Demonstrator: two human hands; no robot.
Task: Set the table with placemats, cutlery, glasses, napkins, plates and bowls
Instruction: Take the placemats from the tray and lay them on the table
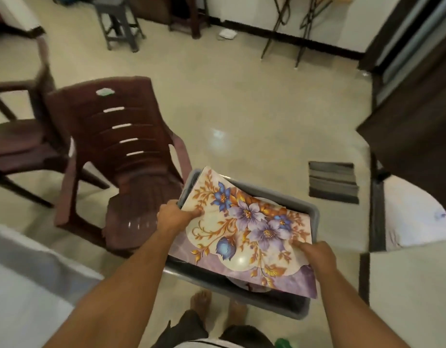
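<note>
A floral placemat (244,229) with blue and purple flowers lies across the top of a grey plastic bin (314,217), covering most of it. My left hand (175,216) grips the bin's left rim and pinches the placemat's left edge with the thumb on top. My right hand (314,254) pinches the placemat's right edge at the bin's right side. Something white and round (244,285), maybe a plate, shows under the placemat's near edge. The rest of the bin's contents are hidden.
A maroon plastic chair (121,156) stands just left of the bin, a second one (21,136) beyond it. A table edge with white cloth (28,272) is at lower left. A striped mat (332,182) lies on the floor; white cloth (412,214) at right.
</note>
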